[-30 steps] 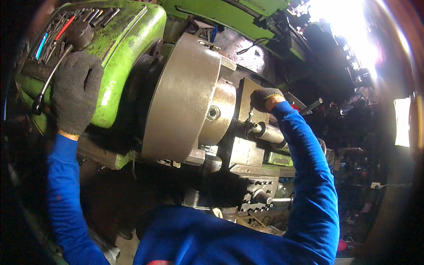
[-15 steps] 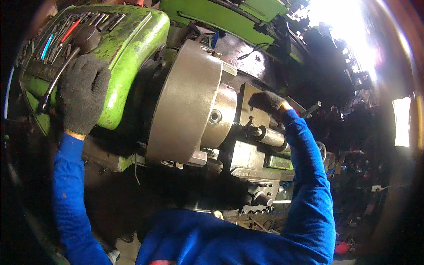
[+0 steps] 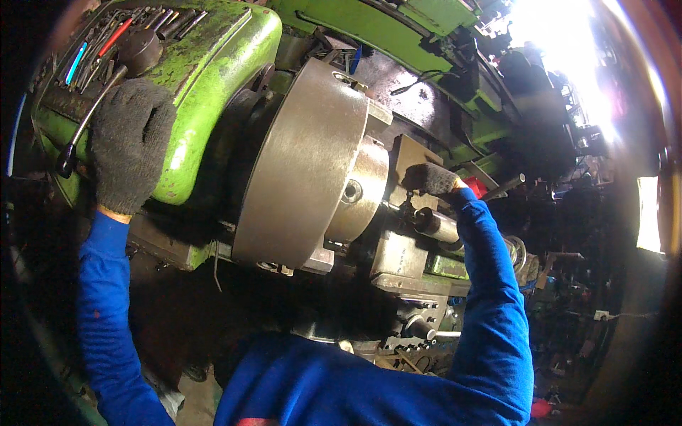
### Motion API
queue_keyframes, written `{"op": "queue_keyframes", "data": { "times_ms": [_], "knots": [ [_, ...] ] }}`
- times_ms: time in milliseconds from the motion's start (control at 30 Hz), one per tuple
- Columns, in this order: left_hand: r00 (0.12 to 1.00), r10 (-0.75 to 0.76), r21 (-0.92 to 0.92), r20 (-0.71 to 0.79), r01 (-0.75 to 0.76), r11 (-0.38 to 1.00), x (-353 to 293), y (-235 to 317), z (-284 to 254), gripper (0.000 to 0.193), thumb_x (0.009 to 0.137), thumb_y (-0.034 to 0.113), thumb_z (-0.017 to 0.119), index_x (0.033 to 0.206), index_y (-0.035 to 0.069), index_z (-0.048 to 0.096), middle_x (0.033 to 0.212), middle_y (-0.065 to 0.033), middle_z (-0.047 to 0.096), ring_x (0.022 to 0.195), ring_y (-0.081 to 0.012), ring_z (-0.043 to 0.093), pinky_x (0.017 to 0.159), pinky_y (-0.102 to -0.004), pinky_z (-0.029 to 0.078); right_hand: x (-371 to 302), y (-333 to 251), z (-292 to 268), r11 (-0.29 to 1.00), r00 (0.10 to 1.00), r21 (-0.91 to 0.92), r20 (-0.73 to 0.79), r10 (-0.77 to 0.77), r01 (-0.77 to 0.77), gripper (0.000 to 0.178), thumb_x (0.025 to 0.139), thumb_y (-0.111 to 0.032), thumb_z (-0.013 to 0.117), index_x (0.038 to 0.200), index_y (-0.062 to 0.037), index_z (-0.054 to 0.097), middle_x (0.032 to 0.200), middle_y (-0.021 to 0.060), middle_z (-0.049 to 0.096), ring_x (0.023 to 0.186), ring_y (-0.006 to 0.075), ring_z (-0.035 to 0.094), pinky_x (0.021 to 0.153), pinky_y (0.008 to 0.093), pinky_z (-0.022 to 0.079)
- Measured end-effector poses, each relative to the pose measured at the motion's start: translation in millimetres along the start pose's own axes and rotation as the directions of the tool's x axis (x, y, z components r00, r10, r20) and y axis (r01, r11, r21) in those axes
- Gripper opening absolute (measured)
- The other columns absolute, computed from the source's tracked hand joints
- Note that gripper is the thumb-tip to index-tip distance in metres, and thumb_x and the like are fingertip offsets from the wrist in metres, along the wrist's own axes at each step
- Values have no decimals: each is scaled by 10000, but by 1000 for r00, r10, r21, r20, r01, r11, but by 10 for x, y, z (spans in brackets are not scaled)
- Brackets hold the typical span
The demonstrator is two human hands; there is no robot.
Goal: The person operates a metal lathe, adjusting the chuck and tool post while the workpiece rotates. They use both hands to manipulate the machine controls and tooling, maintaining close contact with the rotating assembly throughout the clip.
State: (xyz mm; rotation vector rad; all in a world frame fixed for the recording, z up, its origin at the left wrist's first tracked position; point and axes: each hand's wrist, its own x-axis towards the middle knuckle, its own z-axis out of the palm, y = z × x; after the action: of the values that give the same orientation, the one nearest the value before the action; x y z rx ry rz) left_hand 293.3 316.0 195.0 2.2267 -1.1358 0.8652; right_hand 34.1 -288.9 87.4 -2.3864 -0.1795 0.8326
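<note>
My left hand (image 3: 133, 145), in a dark knitted glove, lies on the rounded green headstock cover (image 3: 234, 60) of a large lathe. Its fingers look flat and held together. A metal lever (image 3: 91, 119) with a black knob runs close along the hand's left edge. My right hand (image 3: 430, 179), gloved alike, is curled closed above the tool slide, over a small dark upright fitting (image 3: 407, 206) beside a steel cylinder (image 3: 439, 226). What its fingers hold is hidden. Between my hands stands the big steel chuck (image 3: 302, 167), with a smaller round workpiece (image 3: 361, 192) at its face.
Hand tools, with a red one (image 3: 114, 38) and a blue one (image 3: 76, 64), lie on the headstock top by a round dark knob (image 3: 139, 52). Below the slide sits a control panel (image 3: 419, 326) with a handle. Another green machine (image 3: 369, 32) stands behind.
My right hand has come down slightly toward the dark fitting, its fingers now close to it. A red object shows behind the wrist. The view has shifted a little; my left hand keeps its place.
</note>
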Motion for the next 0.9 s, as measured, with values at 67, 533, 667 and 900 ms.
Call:
{"op": "queue_keyframes", "data": {
  "times_ms": [67,533,667,900],
  "knots": [
    [1000,-14,3,20,14,1000,-22,-23,-3,104,999,89,736,1077,22,721,1089,-179,710,1051,-411,678,944,-499,543,46,17,5,1000,1000,-24,17,-5,5,292,1003,-95,697,1272,2,758,1249,125,800,1085,202,766,927,350,620],
    [1000,-4,-16,20,4,1000,-35,-44,-20,115,1031,92,725,1106,7,743,1116,-185,739,1061,-393,702,974,-470,558,98,-321,-3,998,998,-65,-65,13,-17,294,1031,-93,628,1258,37,761,1183,164,804,1068,269,761,993,376,596],
    [999,-27,-35,33,28,999,-82,-76,25,121,1028,102,754,1122,28,736,1135,-178,732,1087,-397,704,999,-498,561,55,-342,-5,999,997,-28,-71,36,-38,342,1036,-187,653,1289,17,762,1184,178,802,1068,294,761,988,402,593],
    [999,-31,5,34,31,1000,-100,-96,12,123,1034,109,749,1125,27,733,1147,-178,731,1108,-404,700,1011,-504,556,230,-644,-123,894,958,-352,-33,283,-276,380,1089,-339,621,1321,-81,777,1292,162,797,1169,357,746,1019,458,579]
  ]
}}
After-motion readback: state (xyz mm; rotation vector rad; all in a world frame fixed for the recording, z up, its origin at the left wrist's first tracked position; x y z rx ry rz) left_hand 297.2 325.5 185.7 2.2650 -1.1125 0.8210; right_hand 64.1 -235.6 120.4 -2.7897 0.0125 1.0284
